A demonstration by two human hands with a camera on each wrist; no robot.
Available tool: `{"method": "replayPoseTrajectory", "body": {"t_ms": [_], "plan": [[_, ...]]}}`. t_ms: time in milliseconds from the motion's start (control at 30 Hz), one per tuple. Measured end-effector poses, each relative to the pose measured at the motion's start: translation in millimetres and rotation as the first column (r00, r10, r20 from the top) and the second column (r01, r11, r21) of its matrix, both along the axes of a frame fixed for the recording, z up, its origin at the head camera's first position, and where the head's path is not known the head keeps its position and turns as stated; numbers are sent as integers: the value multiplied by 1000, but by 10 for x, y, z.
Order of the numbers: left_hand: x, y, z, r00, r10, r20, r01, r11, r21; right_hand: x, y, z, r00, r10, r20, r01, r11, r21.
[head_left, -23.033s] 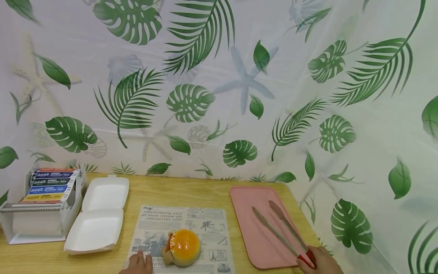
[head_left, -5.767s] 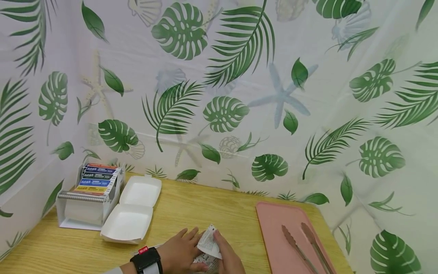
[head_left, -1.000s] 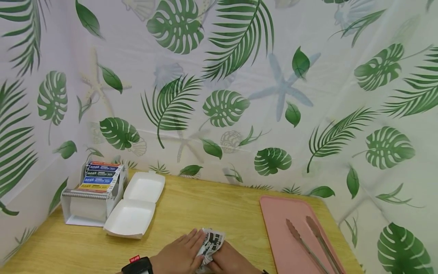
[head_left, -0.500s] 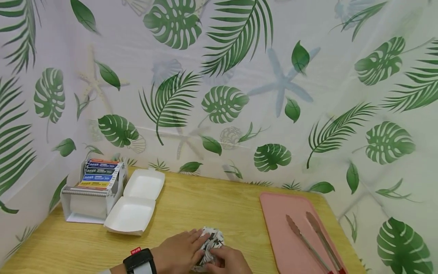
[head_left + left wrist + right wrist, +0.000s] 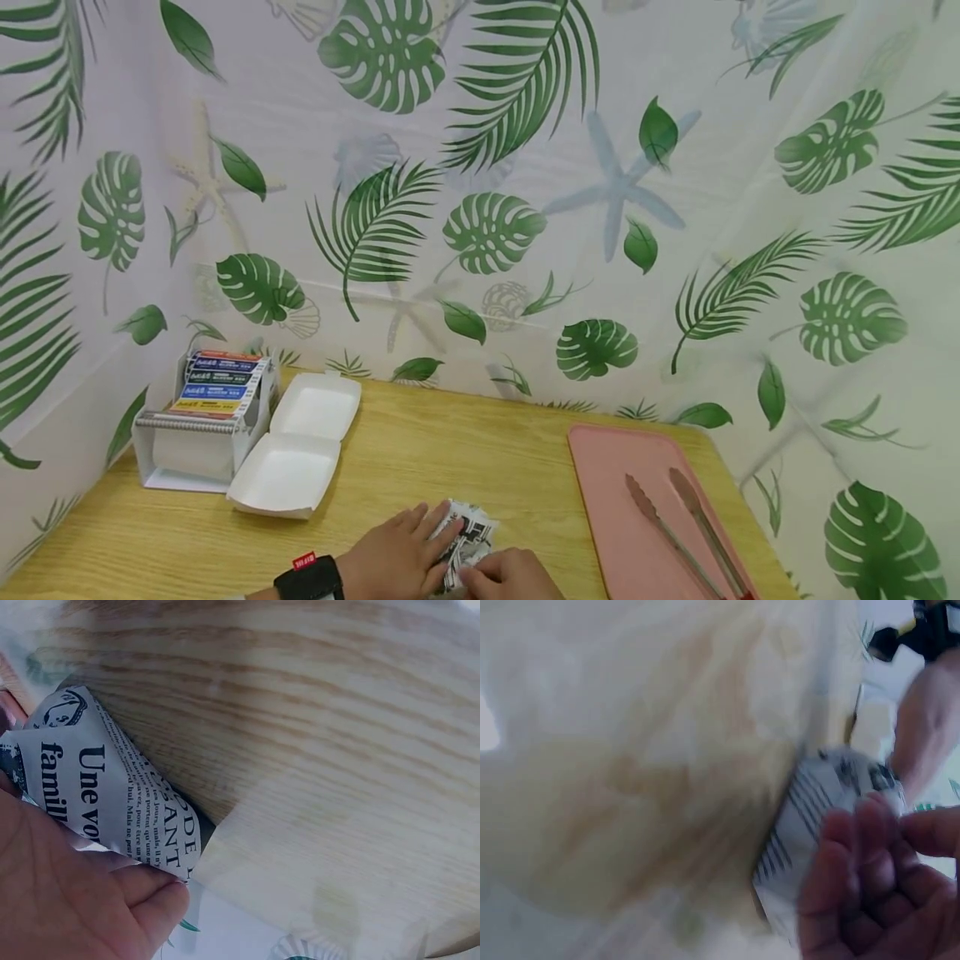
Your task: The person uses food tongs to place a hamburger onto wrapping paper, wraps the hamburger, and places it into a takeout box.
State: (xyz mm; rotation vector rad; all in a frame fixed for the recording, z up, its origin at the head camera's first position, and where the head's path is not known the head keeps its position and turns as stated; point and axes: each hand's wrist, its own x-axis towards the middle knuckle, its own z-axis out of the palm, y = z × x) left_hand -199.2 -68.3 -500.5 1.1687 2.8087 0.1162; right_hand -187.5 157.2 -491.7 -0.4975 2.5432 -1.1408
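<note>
A bundle of newspaper-print wrapping paper [image 5: 472,533] lies folded on the wooden table at the bottom middle of the head view. No burger shows now; the bundle's contents are hidden. My left hand [image 5: 393,554] rests on its left side, fingers extended, a black band on the wrist. At the bundle's near right, my right hand [image 5: 513,575] pinches the paper between thumb and curled fingers. The left wrist view shows printed text on the paper [image 5: 112,795] beside the left hand [image 5: 75,892]. In the blurred right wrist view, the right hand's [image 5: 877,877] fingertips meet the thumb over the paper.
To the right, metal tongs [image 5: 678,542] with red handles lie on a pink tray [image 5: 600,500]. An open white clamshell box [image 5: 288,475] stands at the left, beside a label dispenser [image 5: 202,425] with coloured strips. A leaf-print curtain [image 5: 480,167] hangs behind the table.
Earlier, a burger lay on flat paper and the right hand held the tongs. Since then the paper has been folded up. Just now the right hand moved from the bundle's side to pinching its near edge.
</note>
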Motion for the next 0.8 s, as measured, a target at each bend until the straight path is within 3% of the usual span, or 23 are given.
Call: {"method": "replayPoseTrajectory", "body": {"t_ms": [67,167,233,367,533,667,800], "plan": [[5,8,-10,999,-5,-35,4,1000,-22,-22,43,18,992,-2,-129,8,999,47],[8,-7,-13,997,-24,-73,23,1000,-21,-53,87,21,944,33,-329,16,989,146],[0,-34,-34,994,-43,-105,42,999,-6,-67,108,-4,917,86,-389,-11,982,190],[-21,-101,-89,992,-53,-117,58,998,39,-96,133,-21,911,135,-390,-56,977,206],[-43,-76,-66,1000,4,10,-5,996,92,-156,131,-25,900,200,-388,-79,948,308],[-18,3,-20,994,37,107,-53,987,151,-175,134,-57,885,271,-379,-123,921,371],[2,19,-29,987,35,155,-62,984,170,-170,130,-81,880,291,-377,-133,911,391]]}}
